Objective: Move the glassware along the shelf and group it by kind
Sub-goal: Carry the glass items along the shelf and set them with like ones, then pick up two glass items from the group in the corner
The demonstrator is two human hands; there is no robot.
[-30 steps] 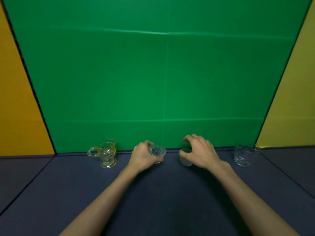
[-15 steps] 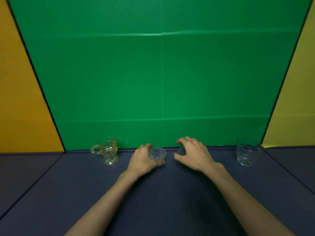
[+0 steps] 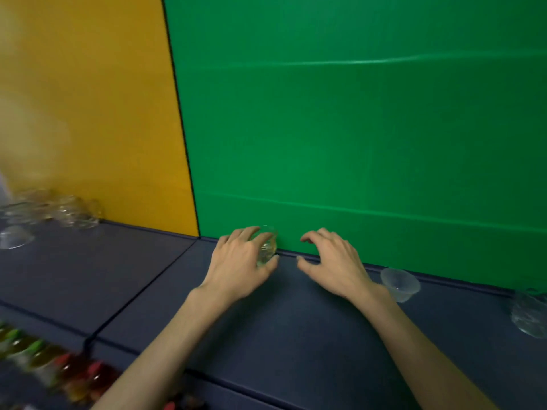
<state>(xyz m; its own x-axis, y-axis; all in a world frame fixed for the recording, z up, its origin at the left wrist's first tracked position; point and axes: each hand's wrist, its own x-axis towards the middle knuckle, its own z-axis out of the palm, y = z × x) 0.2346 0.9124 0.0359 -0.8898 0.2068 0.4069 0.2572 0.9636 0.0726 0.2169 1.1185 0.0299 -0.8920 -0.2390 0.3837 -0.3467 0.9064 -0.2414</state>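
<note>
While the left hand [image 3: 239, 266] curls its fingers [image 3: 268, 263] round a small clear glass [image 3: 268, 247] standing on the shelf [image 3: 296, 327] against the green backdrop [image 3: 355, 128], the right hand [image 3: 331, 261] hovers beside it, fingers loosely curled and holding nothing. Glass like this is probably light, slick and breakable, so gripping its side wall low seems safest. A ribbed glass cup [image 3: 399, 284] and a blurred tumbler [image 3: 529, 313] stand rightward, a blurred glassware cluster [image 3: 50, 210] far left with open shelf between

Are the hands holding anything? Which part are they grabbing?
The left hand grips a small clear glass round its side, fingers over the top and thumb below. The right hand holds nothing; its fingers are loosely curled above the shelf.
</note>
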